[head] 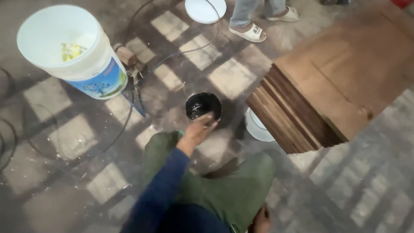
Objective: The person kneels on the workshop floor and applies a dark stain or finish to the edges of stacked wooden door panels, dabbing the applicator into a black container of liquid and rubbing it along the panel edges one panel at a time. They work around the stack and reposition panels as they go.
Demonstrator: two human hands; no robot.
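Observation:
My left hand (197,129), on a blue-sleeved arm, reaches forward over my green-trousered knees to a small black can (203,105) of dark glossy liquid on the floor. Its fingers curl over the can's near rim. A small green tip (181,133) shows beside the wrist; what it belongs to is unclear. At the bottom edge, by my right knee, part of what looks like my right hand (261,221) shows, too cut off to read its fingers.
A big white bucket (86,64) with a blue label stands tilted at the upper left. Black cables (125,125) loop across the patterned floor. A stack of brown wooden panels (336,82) fills the right, above a white bowl (256,127). Another person's sandalled feet (252,32) and a white lid (205,9) are at the top.

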